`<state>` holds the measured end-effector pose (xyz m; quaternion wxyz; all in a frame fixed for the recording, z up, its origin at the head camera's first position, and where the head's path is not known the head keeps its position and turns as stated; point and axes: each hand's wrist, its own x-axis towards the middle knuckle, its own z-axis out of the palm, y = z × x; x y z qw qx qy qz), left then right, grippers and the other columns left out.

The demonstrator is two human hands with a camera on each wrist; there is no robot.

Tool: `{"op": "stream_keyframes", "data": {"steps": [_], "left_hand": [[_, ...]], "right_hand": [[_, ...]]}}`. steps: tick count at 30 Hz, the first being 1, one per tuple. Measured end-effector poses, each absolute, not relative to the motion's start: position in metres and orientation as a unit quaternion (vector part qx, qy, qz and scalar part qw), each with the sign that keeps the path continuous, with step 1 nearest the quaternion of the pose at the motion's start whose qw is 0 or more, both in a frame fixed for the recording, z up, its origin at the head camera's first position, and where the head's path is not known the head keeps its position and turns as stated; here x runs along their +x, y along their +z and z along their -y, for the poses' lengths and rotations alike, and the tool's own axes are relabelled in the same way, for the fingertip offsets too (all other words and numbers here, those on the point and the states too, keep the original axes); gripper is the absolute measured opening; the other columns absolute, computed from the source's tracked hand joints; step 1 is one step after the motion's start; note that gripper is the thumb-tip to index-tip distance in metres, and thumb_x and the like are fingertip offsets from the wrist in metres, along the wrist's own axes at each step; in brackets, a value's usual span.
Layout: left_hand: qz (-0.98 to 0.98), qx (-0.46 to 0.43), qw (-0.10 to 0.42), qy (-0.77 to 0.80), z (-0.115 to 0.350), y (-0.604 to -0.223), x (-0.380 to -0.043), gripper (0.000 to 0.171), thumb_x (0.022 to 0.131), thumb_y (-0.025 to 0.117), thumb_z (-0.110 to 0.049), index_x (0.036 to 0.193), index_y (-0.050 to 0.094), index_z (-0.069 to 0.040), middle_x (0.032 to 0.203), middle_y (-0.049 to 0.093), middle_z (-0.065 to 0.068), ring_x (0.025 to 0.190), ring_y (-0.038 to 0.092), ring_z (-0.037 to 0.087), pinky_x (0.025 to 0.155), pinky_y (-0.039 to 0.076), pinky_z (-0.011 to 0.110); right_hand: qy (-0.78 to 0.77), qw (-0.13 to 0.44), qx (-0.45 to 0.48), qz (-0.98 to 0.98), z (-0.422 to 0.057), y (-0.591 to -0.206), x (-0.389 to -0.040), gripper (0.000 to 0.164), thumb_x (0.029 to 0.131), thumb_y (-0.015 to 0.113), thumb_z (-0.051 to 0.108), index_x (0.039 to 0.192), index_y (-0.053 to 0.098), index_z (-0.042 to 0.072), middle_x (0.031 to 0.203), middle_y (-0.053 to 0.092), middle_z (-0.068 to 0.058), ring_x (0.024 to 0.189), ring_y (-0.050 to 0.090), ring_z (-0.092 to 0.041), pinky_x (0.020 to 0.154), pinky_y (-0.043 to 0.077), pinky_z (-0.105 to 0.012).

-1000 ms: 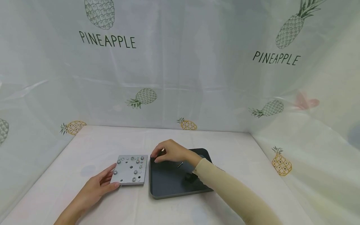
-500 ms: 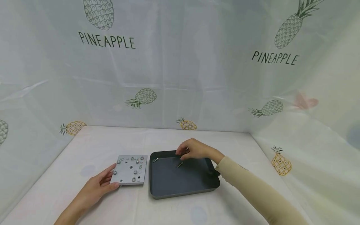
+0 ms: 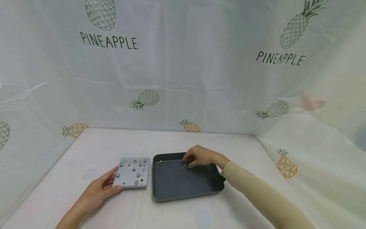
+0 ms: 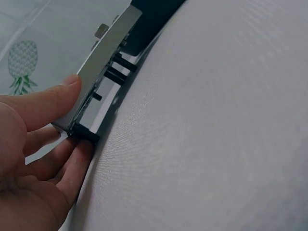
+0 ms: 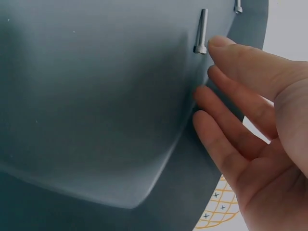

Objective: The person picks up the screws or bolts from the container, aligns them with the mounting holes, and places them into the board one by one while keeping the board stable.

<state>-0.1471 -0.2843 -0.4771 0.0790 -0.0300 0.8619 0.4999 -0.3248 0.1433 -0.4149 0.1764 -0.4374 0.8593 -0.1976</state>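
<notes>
My left hand [image 3: 98,190] grips the left edge of a silver metal plate [image 3: 127,178] that has several socket-head screws and holes. In the left wrist view, the plate [image 4: 103,60] has dark screw shanks [image 4: 115,75] sticking out beneath, and the thumb [image 4: 53,102] lies along its side with other fingers under it. My right hand [image 3: 200,156] is over the far side of a dark grey tray [image 3: 183,187]. Beside its thumb tip lies a socket-head bolt [image 5: 202,31]; thumb and fingers are apart with nothing between them. A second bolt [image 3: 158,162] lies in the tray's far left corner.
Plate and tray stand side by side on a white cloth [image 3: 168,214], a narrow gap between them. A pineapple-print sheet [image 3: 183,70] rises behind the table and at both sides. A dark object [image 3: 220,178] shows by the right wrist.
My right hand has moved right from the tray's far left corner, uncovering the bolt there, then lowered beside the middle bolt. The left hand and plate have stayed put.
</notes>
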Motion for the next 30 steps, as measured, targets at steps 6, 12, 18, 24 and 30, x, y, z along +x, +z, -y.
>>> {"op": "stream_keyframes", "data": {"steps": [6, 12, 18, 24, 30], "left_hand": [[-0.859, -0.027, 0.079, 0.506, 0.284, -0.477, -0.147, 0.098, 0.093, 0.082, -0.043, 0.17, 0.028, -0.014, 0.159, 0.048, 0.024, 0.14, 0.056, 0.035, 0.101, 0.057, 0.026], [-0.86, -0.025, 0.078, 0.503, 0.284, -0.477, -0.147, 0.098, 0.094, 0.081, -0.045, 0.17, 0.027, -0.015, 0.159, 0.048, 0.024, 0.141, 0.056, 0.035, 0.103, 0.056, 0.029], [-0.856, -0.027, 0.078, 0.511, 0.284, -0.477, -0.146, 0.098, 0.093, 0.082, -0.044, 0.17, 0.028, -0.016, 0.159, 0.048, 0.023, 0.141, 0.056, 0.034, 0.099, 0.055, 0.02], [-0.86, -0.028, 0.076, 0.504, 0.284, -0.476, -0.145, 0.098, 0.093, 0.082, -0.045, 0.17, 0.028, -0.015, 0.159, 0.049, 0.023, 0.14, 0.057, 0.034, 0.098, 0.056, 0.02], [-0.86, -0.028, 0.077, 0.503, 0.285, -0.476, -0.146, 0.098, 0.093, 0.082, -0.045, 0.17, 0.028, -0.016, 0.159, 0.049, 0.023, 0.141, 0.056, 0.035, 0.1, 0.056, 0.022]], "right_hand": [[-0.178, 0.179, -0.424, -0.87, -0.141, -0.42, -0.323, 0.036, 0.092, 0.084, 0.009, 0.127, 0.076, 0.006, 0.119, 0.076, -0.005, 0.105, 0.073, -0.019, 0.091, 0.06, -0.028], [-0.166, 0.167, -0.421, -0.876, -0.139, -0.421, -0.32, 0.036, 0.092, 0.084, 0.009, 0.127, 0.076, 0.005, 0.119, 0.076, -0.004, 0.104, 0.073, -0.017, 0.09, 0.059, -0.027], [-0.154, 0.155, -0.417, -0.882, -0.137, -0.422, -0.317, 0.033, 0.093, 0.083, 0.007, 0.125, 0.077, 0.005, 0.115, 0.076, -0.003, 0.099, 0.073, -0.014, 0.085, 0.058, -0.022], [-0.149, 0.137, -0.413, -0.888, -0.134, -0.425, -0.316, 0.027, 0.091, 0.084, 0.005, 0.117, 0.079, 0.005, 0.106, 0.077, -0.002, 0.092, 0.072, -0.012, 0.081, 0.058, -0.023], [-0.151, 0.117, -0.414, -0.89, -0.133, -0.43, -0.316, 0.019, 0.091, 0.084, 0.008, 0.11, 0.082, 0.008, 0.096, 0.078, 0.001, 0.084, 0.068, -0.005, 0.077, 0.056, -0.023]]}}
